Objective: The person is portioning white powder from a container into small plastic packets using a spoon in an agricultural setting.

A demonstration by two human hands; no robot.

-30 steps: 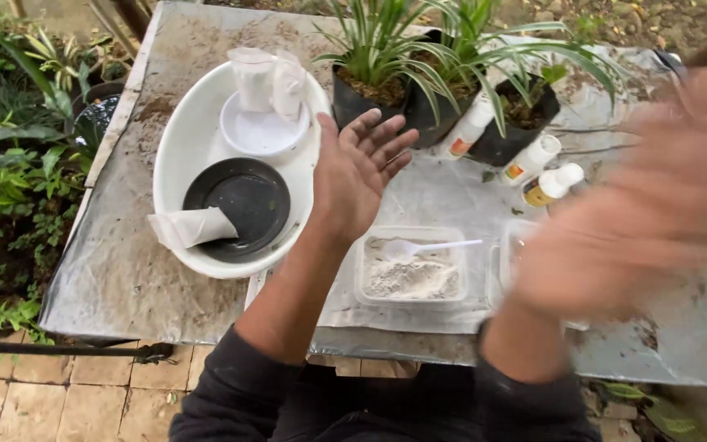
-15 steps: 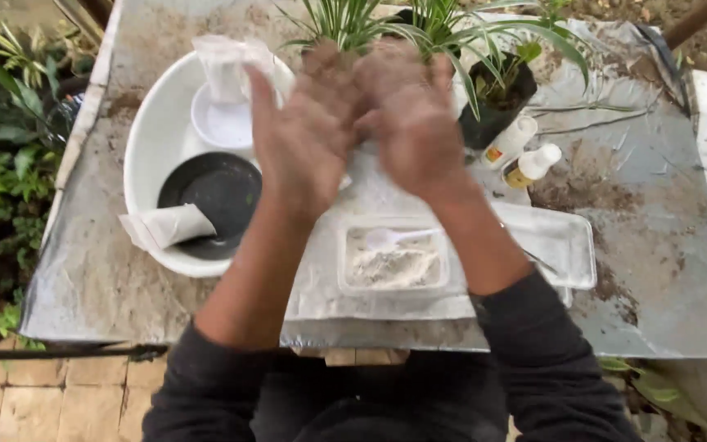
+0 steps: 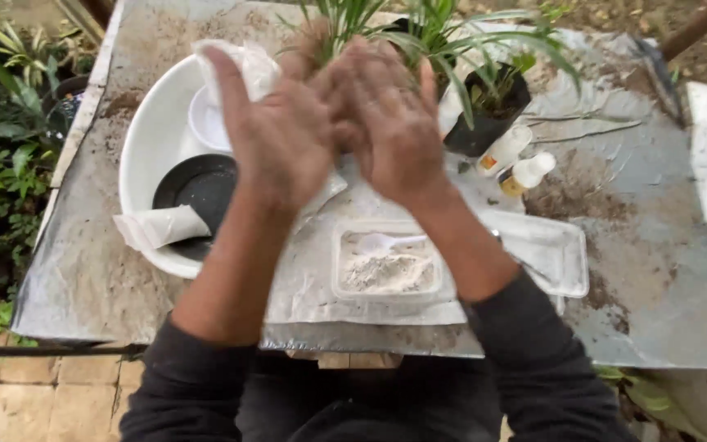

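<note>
Soiled left hand and right hand are held empty, pressed together above the surface; rubbing-off is judged underway, the powder tray likely needing reaching.

One round white plastic basin; one round black dish; two small white bottles; two clear rectangular plastic containers; two hands; one black plant pot.
</note>
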